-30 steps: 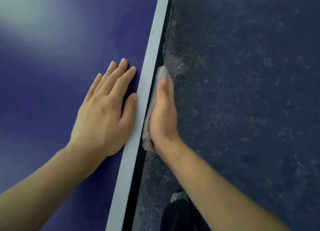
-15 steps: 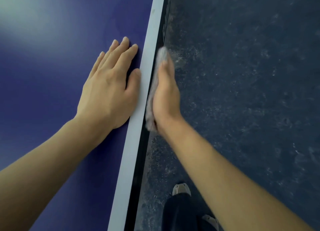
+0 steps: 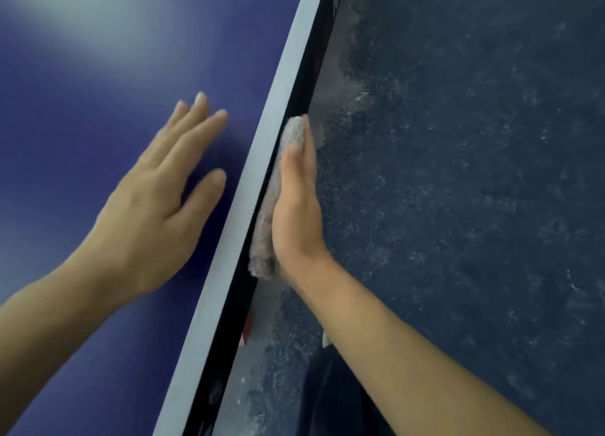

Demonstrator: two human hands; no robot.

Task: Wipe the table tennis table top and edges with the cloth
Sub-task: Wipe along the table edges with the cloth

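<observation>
The blue table tennis table top (image 3: 82,134) fills the left, bordered by a white line (image 3: 262,160) and a black side edge (image 3: 294,134). My right hand (image 3: 296,206) presses a grey fluffy cloth (image 3: 281,173) flat against that side edge with straight fingers. My left hand (image 3: 157,206) is over the blue top just left of the white line, fingers straight and slightly spread, blurred; I cannot tell if the palm touches.
To the right lies a dark speckled floor (image 3: 474,206), dusty near the table. My dark trouser leg (image 3: 330,399) shows below the right forearm. A red mark (image 3: 248,327) sits on the side edge lower down.
My left hand has shifted and spread its fingers away from the white line. The right hand with the cloth has slid along the side edge. The view has tilted.
</observation>
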